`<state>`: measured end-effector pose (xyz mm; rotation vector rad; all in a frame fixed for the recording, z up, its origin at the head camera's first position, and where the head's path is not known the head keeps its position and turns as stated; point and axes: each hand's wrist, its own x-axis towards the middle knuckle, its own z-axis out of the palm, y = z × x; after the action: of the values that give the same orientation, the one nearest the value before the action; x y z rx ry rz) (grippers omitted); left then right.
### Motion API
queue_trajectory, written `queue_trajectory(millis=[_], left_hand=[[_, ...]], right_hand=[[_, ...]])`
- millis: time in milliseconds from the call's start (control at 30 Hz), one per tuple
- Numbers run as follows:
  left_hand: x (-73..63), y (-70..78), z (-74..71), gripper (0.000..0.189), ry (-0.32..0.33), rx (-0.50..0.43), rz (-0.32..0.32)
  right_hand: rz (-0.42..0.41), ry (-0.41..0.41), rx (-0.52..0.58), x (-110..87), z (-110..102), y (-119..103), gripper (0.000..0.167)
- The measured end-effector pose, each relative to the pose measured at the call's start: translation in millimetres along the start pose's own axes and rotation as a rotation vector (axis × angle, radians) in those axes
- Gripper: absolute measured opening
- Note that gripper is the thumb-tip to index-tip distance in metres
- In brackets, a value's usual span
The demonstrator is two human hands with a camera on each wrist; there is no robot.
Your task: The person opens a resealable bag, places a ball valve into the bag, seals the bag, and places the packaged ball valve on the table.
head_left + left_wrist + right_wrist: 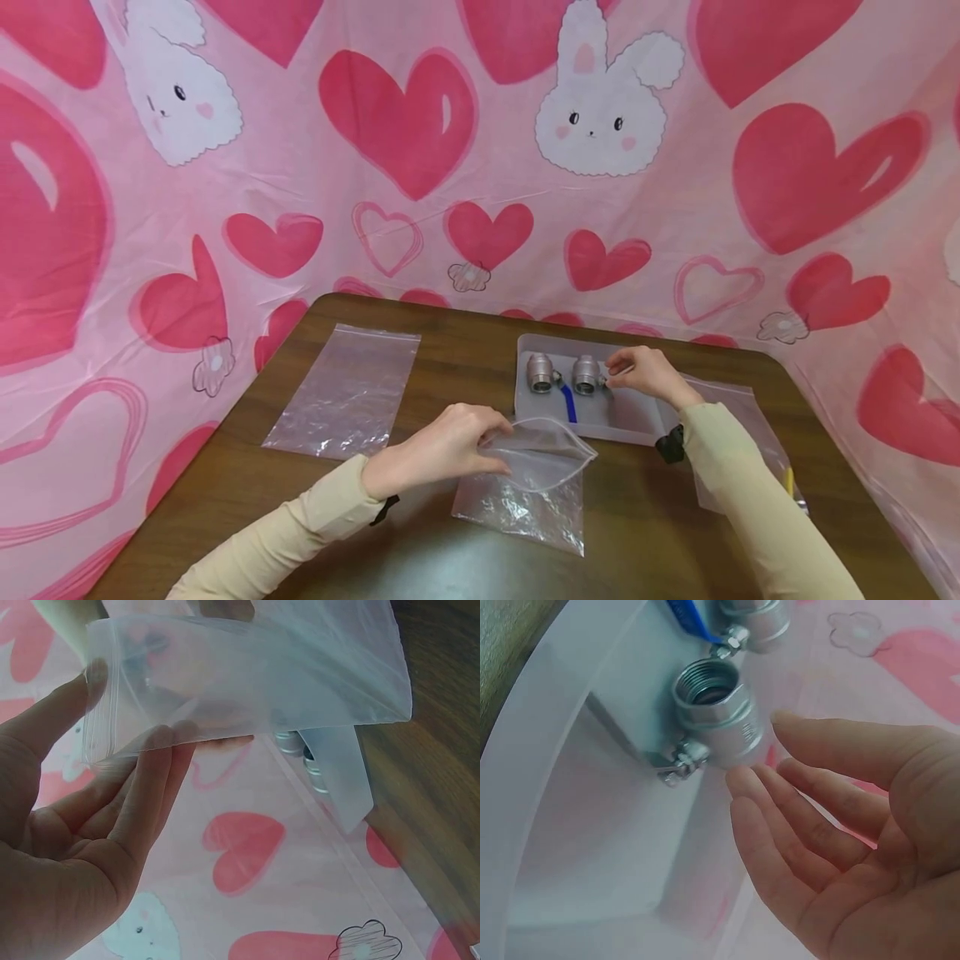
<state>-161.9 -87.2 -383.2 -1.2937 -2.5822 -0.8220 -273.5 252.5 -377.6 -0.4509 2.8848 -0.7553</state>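
Note:
My left hand (442,442) holds a clear zip bag (525,508) at its mouth, which gapes wide over the table. In the left wrist view the thumb and fingertips lie at the zip strip (101,720). My right hand (648,375) reaches over a translucent plastic tray (630,425), fingers spread and holding nothing. Two metal ball valves stand in that tray. Beside the left valve (539,375) is a blue lever handle (568,404). Close to the right fingertips is the other valve (716,712), its threaded opening facing up toward the right wrist camera.
Another clear zip bag (348,387) lies flat on the wooden table (450,358) at the left. To the right, a further clear bag (738,417) lies partly under my right forearm, near a small yellow item (788,481). A pink heart-print cloth (405,242) hangs behind the table.

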Motion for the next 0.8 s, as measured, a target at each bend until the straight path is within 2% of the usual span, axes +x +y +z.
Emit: queue_trajectory(millis=[400, 800], left_hand=[[0.2, -1.1, 3.0, 0.04, 0.01, 0.02, 0.026], [-2.8, -0.9, 4.3, 0.042, -0.017, -0.016, -0.02]], right_hand=[[0.093, -0.06, 0.066, 18.1, 7, 20, 0.039], [0.151, -0.14, 0.034, 36.1, 15, 27, 0.041]])
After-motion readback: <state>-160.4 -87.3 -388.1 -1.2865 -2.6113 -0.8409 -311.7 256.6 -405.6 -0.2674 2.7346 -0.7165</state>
